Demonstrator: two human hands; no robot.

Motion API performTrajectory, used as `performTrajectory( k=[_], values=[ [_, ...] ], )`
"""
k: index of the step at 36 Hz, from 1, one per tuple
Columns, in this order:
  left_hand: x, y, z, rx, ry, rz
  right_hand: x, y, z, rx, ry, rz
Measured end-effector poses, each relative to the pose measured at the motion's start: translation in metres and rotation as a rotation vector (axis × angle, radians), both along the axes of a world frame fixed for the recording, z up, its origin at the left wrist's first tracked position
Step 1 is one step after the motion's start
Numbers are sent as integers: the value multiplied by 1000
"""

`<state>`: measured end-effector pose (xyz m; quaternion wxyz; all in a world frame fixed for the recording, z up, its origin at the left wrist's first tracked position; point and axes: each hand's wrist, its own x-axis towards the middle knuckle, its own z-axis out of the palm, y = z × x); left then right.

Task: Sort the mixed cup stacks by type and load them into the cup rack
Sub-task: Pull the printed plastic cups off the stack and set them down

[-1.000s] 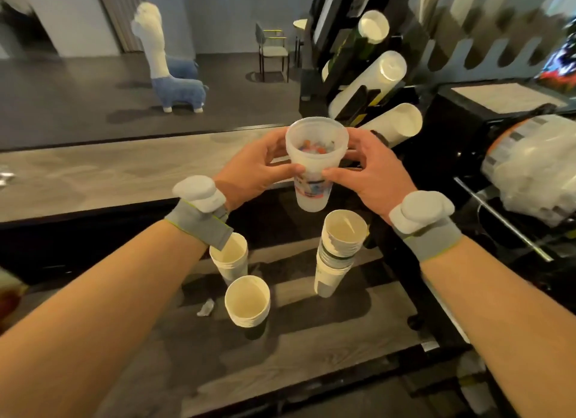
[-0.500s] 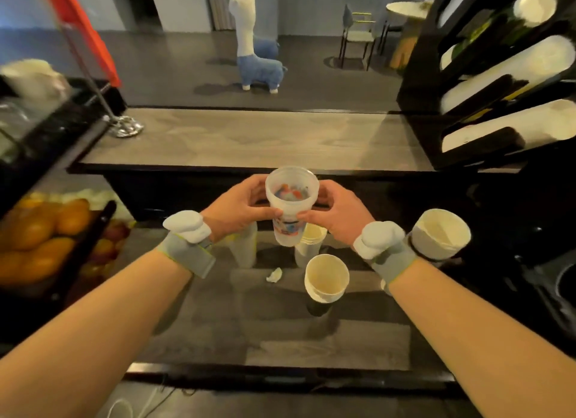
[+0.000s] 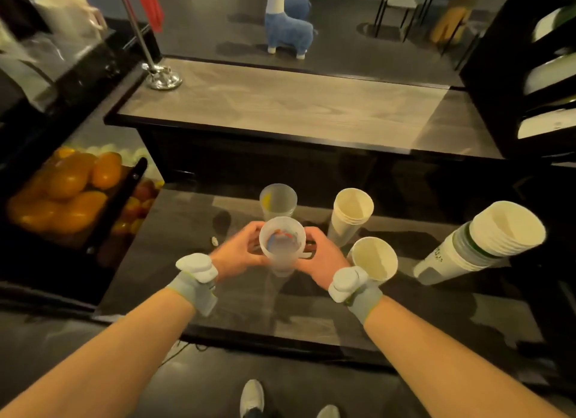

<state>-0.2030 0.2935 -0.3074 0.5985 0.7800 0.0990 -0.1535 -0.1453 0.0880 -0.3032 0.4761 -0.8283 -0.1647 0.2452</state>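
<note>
A frosted plastic cup (image 3: 282, 246) with a coloured print is held upright between both hands low over the dark lower counter (image 3: 193, 237). My left hand (image 3: 238, 251) grips its left side and my right hand (image 3: 321, 257) its right side. Just behind it stands another frosted plastic cup stack (image 3: 277, 201). To the right stand two white paper cup stacks (image 3: 352, 213) (image 3: 375, 260). A taller paper cup stack (image 3: 486, 243) with green bands stands at the far right. The black cup rack (image 3: 511, 75) with white cup rows is at the upper right edge.
A raised wooden counter (image 3: 280, 103) runs across behind the cups, with a chrome pole base (image 3: 162, 78) on its left end. A dark bin of oranges (image 3: 65, 184) sits at the left. A small white scrap (image 3: 214, 240) lies by my left hand.
The view has swung left and down, away from the rack. Both hands have lowered the frosted cup from rack height toward the lower counter, in front of the other frosted stack.
</note>
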Motion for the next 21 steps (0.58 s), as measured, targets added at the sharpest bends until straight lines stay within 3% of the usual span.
performTrajectory(
  k=[12, 21],
  values=[
    [-12, 9, -74, -59, 79, 6, -12, 19, -72, -92, 110, -42],
    [-6, 13, -75, 22, 81, -20, -9, 25, -85, -176, 108, -40]
  ],
)
